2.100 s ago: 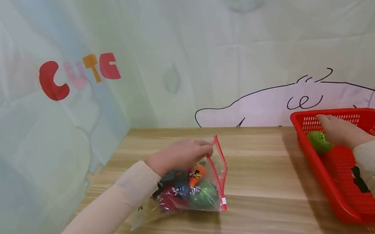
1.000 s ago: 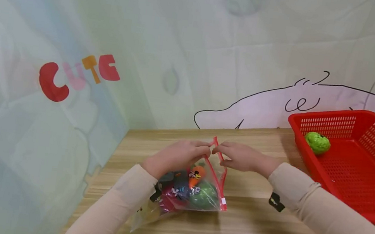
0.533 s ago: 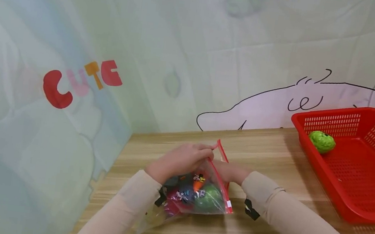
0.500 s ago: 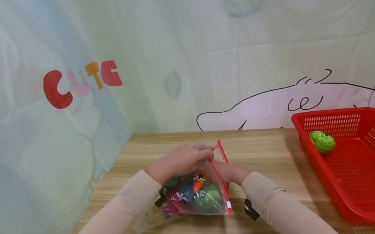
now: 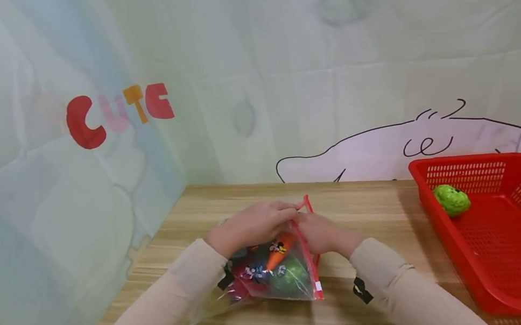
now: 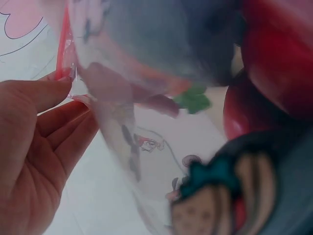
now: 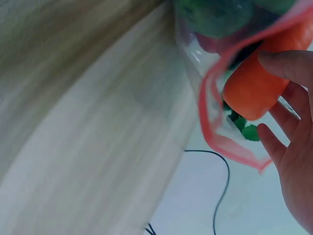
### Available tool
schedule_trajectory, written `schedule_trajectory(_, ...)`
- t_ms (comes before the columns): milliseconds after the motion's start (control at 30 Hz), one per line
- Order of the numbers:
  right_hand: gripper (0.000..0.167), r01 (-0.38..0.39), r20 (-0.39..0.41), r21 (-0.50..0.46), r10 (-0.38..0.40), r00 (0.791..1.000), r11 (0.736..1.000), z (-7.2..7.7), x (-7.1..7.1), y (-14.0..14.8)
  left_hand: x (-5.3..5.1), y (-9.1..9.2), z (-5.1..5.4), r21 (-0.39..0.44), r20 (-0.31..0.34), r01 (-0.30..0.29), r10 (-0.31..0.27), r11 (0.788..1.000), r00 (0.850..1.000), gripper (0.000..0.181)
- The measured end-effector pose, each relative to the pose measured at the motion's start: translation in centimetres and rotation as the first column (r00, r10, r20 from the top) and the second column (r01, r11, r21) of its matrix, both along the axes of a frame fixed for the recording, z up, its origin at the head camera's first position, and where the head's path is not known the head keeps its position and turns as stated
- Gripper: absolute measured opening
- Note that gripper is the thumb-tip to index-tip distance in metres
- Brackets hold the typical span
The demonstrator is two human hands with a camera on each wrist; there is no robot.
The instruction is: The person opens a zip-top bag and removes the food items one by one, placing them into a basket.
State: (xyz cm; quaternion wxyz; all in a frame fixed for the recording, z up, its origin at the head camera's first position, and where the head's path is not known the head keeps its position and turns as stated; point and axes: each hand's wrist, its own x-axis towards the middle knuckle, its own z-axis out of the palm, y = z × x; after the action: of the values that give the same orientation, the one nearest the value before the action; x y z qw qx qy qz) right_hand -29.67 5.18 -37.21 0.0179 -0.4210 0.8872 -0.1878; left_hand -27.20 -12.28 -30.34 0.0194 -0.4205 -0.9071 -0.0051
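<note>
My left hand (image 5: 255,226) pinches the red zip edge of a clear plastic bag (image 6: 161,142), holding its mouth apart. The bag lies on the table with cartoon prints on it. Inside the bag's mouth, my right hand (image 5: 322,234) grips an orange carrot (image 7: 254,90); its thumb and fingers show around the carrot in the right wrist view. Through the plastic I see a round green thing (image 5: 292,277), dark shapes and shiny red round things (image 6: 283,54). Green leafy bits (image 7: 250,132) lie behind the carrot. My right fingertips are hidden in the head view.
A red plastic basket (image 5: 461,257) stands at the right of the wooden table (image 5: 363,202). One bumpy green fruit (image 5: 451,200) lies in its far left corner. Printed cloth (image 5: 232,72) hangs behind and to the left.
My right hand has left the green fruit in the basket, moved left into the bag's mouth and risen slightly. The carrot has shifted upward within the bag. My left hand keeps its hold.
</note>
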Motion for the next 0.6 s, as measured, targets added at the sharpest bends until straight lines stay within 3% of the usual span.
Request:
schedule_trajectory(167, 0.050, 0.010, -0.054, 0.100, -0.004, 0.999, 0.995, 0.9, 0.3, 0.4, 0.1, -0.1, -0.1, 0.002, 0.005, -0.019, 0.019, 1.000, 1.000, 0.033)
schedule_trajectory(333, 0.045, -0.050, -0.109, 0.138, 0.065, 0.992, 0.989, 1.4, 0.5, 1.1, 0.1, -0.2, -0.1, 0.008, -0.019, -0.011, 0.011, 1.000, 1.000, 0.032)
schedule_trajectory(600, 0.036, -0.170, -0.290, 0.134, 0.203, 0.935, 0.976, 2.3, 1.1, 2.9, 0.3, -0.1, -0.1, 0.075, -0.021, 0.045, -0.043, 0.996, 0.999, 0.020)
